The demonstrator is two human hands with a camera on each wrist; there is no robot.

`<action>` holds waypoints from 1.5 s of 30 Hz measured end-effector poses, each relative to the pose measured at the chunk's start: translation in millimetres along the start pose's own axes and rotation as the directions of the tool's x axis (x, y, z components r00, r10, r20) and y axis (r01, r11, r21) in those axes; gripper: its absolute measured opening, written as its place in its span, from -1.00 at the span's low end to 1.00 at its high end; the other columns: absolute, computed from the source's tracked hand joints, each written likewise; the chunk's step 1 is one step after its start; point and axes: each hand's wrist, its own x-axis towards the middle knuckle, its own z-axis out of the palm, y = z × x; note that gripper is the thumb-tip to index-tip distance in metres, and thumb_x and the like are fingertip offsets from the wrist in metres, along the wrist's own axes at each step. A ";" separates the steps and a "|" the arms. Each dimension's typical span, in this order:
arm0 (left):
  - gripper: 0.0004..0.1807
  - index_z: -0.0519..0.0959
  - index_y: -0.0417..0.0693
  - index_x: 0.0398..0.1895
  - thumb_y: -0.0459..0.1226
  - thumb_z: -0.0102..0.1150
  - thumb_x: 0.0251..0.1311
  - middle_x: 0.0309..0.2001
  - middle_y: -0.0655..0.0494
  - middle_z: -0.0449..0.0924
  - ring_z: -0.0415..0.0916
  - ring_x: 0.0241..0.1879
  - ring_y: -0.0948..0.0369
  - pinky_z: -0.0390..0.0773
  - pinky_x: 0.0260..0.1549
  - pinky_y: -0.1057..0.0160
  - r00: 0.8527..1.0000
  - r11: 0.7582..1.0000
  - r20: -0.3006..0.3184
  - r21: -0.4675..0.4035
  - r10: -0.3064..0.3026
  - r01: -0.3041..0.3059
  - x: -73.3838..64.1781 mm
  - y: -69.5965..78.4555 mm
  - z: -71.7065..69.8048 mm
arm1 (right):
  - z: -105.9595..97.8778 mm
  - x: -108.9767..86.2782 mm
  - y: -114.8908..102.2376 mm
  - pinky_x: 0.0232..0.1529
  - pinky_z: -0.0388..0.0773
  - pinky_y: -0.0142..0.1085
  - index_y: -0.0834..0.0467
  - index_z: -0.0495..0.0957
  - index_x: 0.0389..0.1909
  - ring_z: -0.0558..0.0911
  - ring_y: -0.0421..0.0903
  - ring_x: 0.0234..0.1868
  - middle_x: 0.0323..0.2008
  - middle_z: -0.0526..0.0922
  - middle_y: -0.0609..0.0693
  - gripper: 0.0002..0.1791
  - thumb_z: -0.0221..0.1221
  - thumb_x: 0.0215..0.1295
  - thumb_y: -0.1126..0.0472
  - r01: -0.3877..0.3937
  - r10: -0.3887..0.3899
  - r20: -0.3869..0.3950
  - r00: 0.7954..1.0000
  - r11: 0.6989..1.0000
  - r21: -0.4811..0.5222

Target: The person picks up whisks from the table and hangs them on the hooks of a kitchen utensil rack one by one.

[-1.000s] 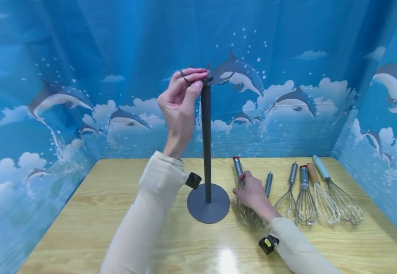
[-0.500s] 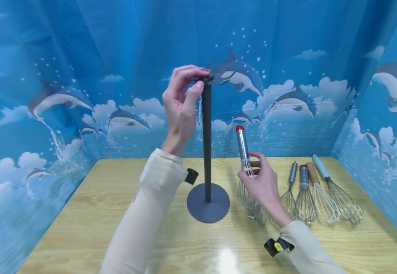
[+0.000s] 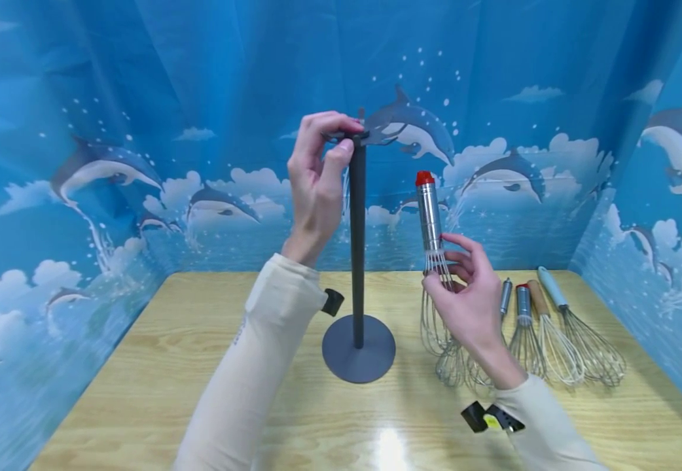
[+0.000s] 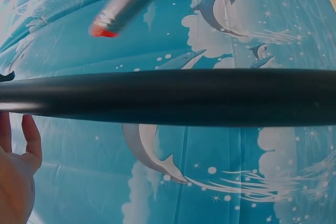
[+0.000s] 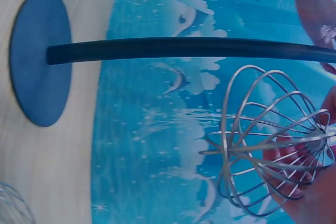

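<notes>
A dark metal stand with a tall pole (image 3: 357,248) rises from a round base (image 3: 358,366) in the head view. At its top, my left hand (image 3: 317,176) pinches the small hooked rack (image 3: 370,138) between thumb and fingers. My right hand (image 3: 470,301) grips a steel balloon whisk (image 3: 429,212) around the wires just below its handle. The whisk stands nearly upright, red-capped end up, to the right of the pole. Its blurred handle (image 4: 134,3) shows beside the pole in the left wrist view. In the right wrist view its wire loops (image 5: 224,145) hang close to the pole.
Several more whisks lie on the wooden table (image 3: 199,366) at the right, among them a red-capped one (image 3: 523,304), one with a wooden handle (image 3: 537,297) and one with a pale blue handle (image 3: 553,288). A dolphin-print curtain (image 3: 229,85) closes off the back and sides.
My right hand has taken the red-capped whisk and lifted it off the table, up and slightly right. My left hand stays at the stand's top, its fingers shifted slightly.
</notes>
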 end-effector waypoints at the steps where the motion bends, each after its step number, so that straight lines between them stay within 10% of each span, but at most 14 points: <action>1: -0.62 0.57 -0.44 -0.12 -0.26 -0.07 0.25 0.00 -0.27 0.46 0.44 -0.02 0.23 0.54 -0.02 0.27 1.000 1.000 -0.001 0.002 0.000 0.000 -0.1 -0.1 0.1 | -0.8 0.8 -2.7 -0.45 0.65 -0.51 0.10 0.48 0.31 0.70 -0.29 -0.28 -0.13 0.72 0.12 -0.31 0.17 0.13 0.57 0.016 -0.016 -0.008 1.000 1.000 0.013; 14: -0.61 0.57 -0.44 -0.13 -0.26 -0.08 0.25 -0.02 -0.28 0.46 0.43 -0.03 0.24 0.52 0.00 0.28 1.000 1.000 -0.015 0.013 0.011 -0.011 0.2 -1.8 1.2 | -6.6 14.3 -31.3 -0.26 0.73 -0.47 0.31 0.45 0.29 0.75 -0.24 -0.26 -0.14 0.71 -0.21 -0.33 0.13 0.08 0.67 0.272 -0.272 -0.022 0.962 0.949 0.162; 45: -0.60 0.60 -0.41 -0.17 -0.24 -0.15 0.27 -0.03 -0.27 0.50 0.44 0.00 0.22 0.54 0.01 0.20 0.999 1.000 -0.036 0.027 0.002 -0.001 0.4 -3.7 1.3 | -20.1 37.7 -48.8 -0.26 0.74 -0.44 0.29 0.49 0.28 0.76 -0.23 -0.31 -0.22 0.72 -0.01 -0.34 0.12 0.08 0.65 0.314 -0.328 0.083 0.941 0.938 0.150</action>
